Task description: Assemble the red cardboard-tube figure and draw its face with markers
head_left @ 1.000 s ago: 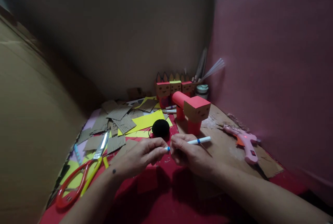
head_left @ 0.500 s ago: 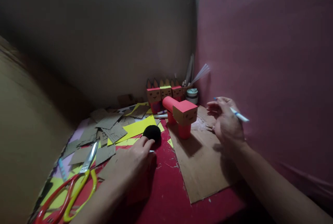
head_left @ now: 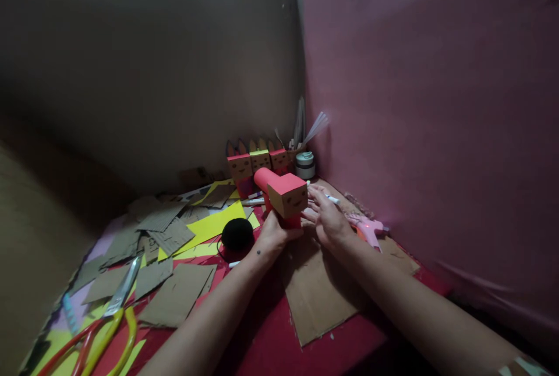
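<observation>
A red paper animal figure [head_left: 286,192] with a box-shaped cardboard head and a drawn face stands on a cardboard sheet [head_left: 321,300]. My left hand [head_left: 276,236] is closed round its front leg, just below the head; part of the grip is hidden. Beside the head, on its right, my right hand [head_left: 327,219] has a white marker [head_left: 332,199] tucked between its fingers. Those fingers reach close to the figure's side, and I cannot tell whether they touch it. A round black object [head_left: 237,235] lies left of my left hand.
Large scissors [head_left: 116,312] with red and yellow handles lie at the left among cardboard scraps [head_left: 161,216] and yellow paper [head_left: 218,222]. A pink glue gun [head_left: 369,229] lies right of my right hand. Behind stand several box-headed figures [head_left: 261,160] and a lidded jar [head_left: 305,165].
My left hand has moved from beside the black object to the figure's leg. My right hand, with the marker, has come left to the figure. The view has shifted, showing the glue gun.
</observation>
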The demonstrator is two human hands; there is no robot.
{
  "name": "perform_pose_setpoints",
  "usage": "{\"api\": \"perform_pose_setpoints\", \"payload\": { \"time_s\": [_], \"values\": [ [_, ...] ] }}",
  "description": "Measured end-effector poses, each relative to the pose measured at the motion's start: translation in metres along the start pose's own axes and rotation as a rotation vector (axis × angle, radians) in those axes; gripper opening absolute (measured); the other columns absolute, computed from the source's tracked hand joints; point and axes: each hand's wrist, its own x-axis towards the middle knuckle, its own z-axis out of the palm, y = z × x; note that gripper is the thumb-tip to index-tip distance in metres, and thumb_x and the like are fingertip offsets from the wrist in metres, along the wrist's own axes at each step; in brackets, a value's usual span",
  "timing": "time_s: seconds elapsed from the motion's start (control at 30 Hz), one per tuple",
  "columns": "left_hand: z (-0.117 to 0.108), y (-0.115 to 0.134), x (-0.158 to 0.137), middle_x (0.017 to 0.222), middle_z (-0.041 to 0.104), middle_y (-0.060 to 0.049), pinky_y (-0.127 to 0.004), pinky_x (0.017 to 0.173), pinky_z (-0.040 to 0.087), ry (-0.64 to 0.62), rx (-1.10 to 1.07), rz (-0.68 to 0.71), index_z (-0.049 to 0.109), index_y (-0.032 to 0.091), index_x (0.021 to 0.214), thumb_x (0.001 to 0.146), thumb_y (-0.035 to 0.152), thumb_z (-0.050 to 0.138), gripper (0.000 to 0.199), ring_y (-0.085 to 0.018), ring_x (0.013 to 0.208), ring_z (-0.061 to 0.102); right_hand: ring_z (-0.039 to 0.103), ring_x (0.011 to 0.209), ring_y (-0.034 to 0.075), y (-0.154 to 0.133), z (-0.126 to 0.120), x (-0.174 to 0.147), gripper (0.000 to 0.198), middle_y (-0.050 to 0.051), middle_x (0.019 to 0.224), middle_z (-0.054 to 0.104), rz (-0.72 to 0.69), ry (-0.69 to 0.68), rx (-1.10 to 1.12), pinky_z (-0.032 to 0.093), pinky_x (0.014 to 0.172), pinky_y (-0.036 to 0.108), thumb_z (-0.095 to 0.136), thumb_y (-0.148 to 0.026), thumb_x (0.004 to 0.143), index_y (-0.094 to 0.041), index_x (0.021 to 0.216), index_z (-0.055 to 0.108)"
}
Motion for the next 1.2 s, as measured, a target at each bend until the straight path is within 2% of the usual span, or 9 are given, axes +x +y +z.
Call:
{"api": "perform_pose_setpoints", "payload": {
  "time_s": [0.23,0.33,0.4,0.57,0.7,0.8,0.93,1.07,1.2],
  "values": [
    [-0.001,-0.011,0.001,0.121,0.07,-0.015,-0.042,0.093,0.05,0.049,-0.045,0.051,0.06,0.012,0.12,0.046,0.02,0.086,0.079,-0.034,0.112,0.062,0.065,0.085,0.019,0.0,0.0,-0.008,0.035,0.001,0.094,0.071,0.009,-0.094,-0.006,0.047,0.065,0.027,0.073,-0.045,0.067,-0.026,0.093,0.058],
    [-0.004,-0.002,-0.006,0.118,0.069,-0.013,-0.04,0.092,0.049,0.076,-0.02,0.044,0.06,0.013,0.118,0.044,0.017,0.087,0.079,-0.032,0.109,0.062,0.065,0.084,0.019,-0.001,-0.002,-0.01,0.034,0.002,0.096,0.072,-0.003,-0.094,-0.007,0.048,0.065,0.028,0.073,-0.044,0.068,-0.026,0.093,0.058],
    [-0.006,0.01,-0.014,0.112,0.07,-0.009,-0.037,0.089,0.048,0.082,-0.001,0.031,0.061,0.015,0.113,0.045,0.015,0.086,0.072,-0.029,0.104,0.062,0.065,0.085,0.019,-0.002,-0.004,-0.01,0.035,0.001,0.096,0.071,-0.03,-0.081,-0.007,0.048,0.067,0.028,0.074,-0.045,0.07,-0.026,0.095,0.059],
    [-0.018,0.049,-0.034,0.088,0.067,0.0,-0.028,0.071,0.045,0.1,0.037,-0.012,0.063,0.016,0.102,0.055,0.013,0.083,0.051,-0.019,0.08,0.058,0.067,0.084,0.018,-0.01,-0.008,-0.017,0.032,0.001,0.096,0.073,-0.269,-0.071,-0.008,0.052,0.078,0.034,0.072,-0.045,0.081,-0.025,0.104,0.06],
    [-0.03,0.074,-0.051,0.09,0.07,-0.001,-0.027,0.07,0.047,0.093,0.012,-0.054,0.065,0.016,0.105,0.061,0.019,0.085,0.048,-0.016,0.077,0.059,0.067,0.079,0.018,-0.027,-0.012,-0.039,0.017,0.002,0.09,0.074,-0.496,-0.039,-0.106,0.053,0.079,0.037,0.064,-0.038,0.09,-0.023,0.098,0.067],
    [-0.041,0.087,-0.067,0.089,0.071,-0.003,-0.028,0.065,0.048,0.124,-0.007,-0.125,0.065,0.018,0.111,0.06,0.025,0.087,0.056,-0.018,0.075,0.062,0.07,0.086,0.021,-0.037,-0.015,-0.061,0.018,0.004,0.088,0.075,-0.615,-0.145,-0.37,0.054,0.087,0.04,0.06,-0.034,0.095,-0.024,0.093,0.075],
    [-0.059,0.093,-0.088,0.091,0.074,-0.005,-0.031,0.067,0.051,0.17,-0.041,-0.087,0.069,0.019,0.105,0.059,0.028,0.088,0.051,-0.02,0.077,0.066,0.071,0.075,0.017,-0.035,-0.011,-0.085,0.017,-0.001,0.077,0.074,-0.753,-0.23,-0.287,0.057,0.073,0.031,0.064,-0.027,0.093,-0.028,0.108,0.071],
    [-0.072,0.09,-0.099,0.086,0.075,-0.006,-0.033,0.071,0.053,0.201,-0.124,-0.024,0.073,0.018,0.096,0.058,0.03,0.089,0.043,-0.021,0.076,0.067,0.072,0.076,0.014,-0.029,0.005,-0.101,0.018,-0.003,0.082,0.075,-0.735,-0.358,-0.26,0.058,0.069,0.025,0.065,-0.016,0.09,-0.03,0.101,0.069],
    [-0.075,0.086,-0.103,0.089,0.076,-0.007,-0.034,0.075,0.055,0.21,-0.172,-0.018,0.072,0.018,0.097,0.058,0.024,0.089,0.043,-0.023,0.082,0.069,0.072,0.077,0.015,-0.027,0.018,-0.108,0.018,-0.001,0.084,0.076,-0.73,-0.423,-0.287,0.059,0.066,0.025,0.065,-0.015,0.088,-0.03,0.098,0.07]
  ]
}}
